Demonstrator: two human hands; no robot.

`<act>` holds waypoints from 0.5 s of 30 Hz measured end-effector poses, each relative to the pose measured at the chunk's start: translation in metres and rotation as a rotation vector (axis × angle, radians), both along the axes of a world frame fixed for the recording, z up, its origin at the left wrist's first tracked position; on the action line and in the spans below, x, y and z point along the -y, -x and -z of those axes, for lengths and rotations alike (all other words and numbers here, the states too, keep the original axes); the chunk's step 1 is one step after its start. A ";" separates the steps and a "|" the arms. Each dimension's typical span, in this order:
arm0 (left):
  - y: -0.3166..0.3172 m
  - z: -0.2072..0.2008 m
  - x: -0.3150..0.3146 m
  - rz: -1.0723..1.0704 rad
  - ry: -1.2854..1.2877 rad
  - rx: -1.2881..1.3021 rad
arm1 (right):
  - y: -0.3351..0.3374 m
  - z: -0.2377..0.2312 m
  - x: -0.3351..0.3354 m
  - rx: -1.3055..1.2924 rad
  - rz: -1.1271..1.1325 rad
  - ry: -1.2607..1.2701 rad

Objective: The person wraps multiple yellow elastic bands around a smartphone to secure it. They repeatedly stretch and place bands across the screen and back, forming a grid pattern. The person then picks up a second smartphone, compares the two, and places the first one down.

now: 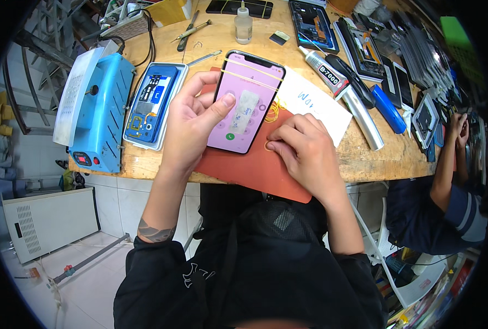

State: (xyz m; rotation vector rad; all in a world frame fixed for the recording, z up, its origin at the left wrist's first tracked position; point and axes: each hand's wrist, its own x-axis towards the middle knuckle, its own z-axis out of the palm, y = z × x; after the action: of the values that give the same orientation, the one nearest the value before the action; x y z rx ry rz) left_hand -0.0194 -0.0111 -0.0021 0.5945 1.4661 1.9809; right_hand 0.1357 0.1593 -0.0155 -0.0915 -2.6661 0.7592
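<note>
My left hand (192, 118) holds up a smartphone (222, 123) with a lit pink screen, thumb on the front and fingers behind. Yellow rubber bands are stretched across the phone's upper part, and a pale handwritten label lies over the middle of the screen. Just right of the phone, my right hand (307, 151) is closed, thumb against forefinger, pinching what looks like a thin yellow rubber band (267, 146). Its other fingers curl under and are partly hidden. A small heap of yellow rubber bands (274, 112) lies beyond it. Beneath both hands is a red-brown mat (244, 171).
An opened blue phone (155, 101) lies in a tray beside a blue machine (104, 104) on the left. White paper (323, 112), a glue tube (323, 71) and a silver cylinder (364, 120) lie right. A dropper bottle (243, 24) stands behind. Another person's hands (459, 129) are far right.
</note>
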 end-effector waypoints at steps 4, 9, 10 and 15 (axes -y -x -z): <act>-0.015 0.007 0.002 -0.116 -0.026 -0.088 | -0.002 0.007 0.009 -0.013 0.048 -0.076; -0.019 0.006 0.004 -0.134 -0.023 -0.099 | 0.002 -0.002 0.003 -0.067 0.128 0.255; -0.019 0.004 0.003 -0.128 -0.026 -0.079 | 0.003 -0.005 0.000 -0.072 0.161 0.422; -0.024 -0.003 -0.002 0.266 -0.135 0.288 | 0.016 -0.015 -0.003 -0.243 0.121 0.646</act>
State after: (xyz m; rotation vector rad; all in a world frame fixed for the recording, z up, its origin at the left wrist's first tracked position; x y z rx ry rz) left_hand 0.0045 -0.0091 0.0005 0.5066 1.0311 1.8738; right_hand 0.1200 0.1621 -0.0008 -0.3001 -2.0775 1.4534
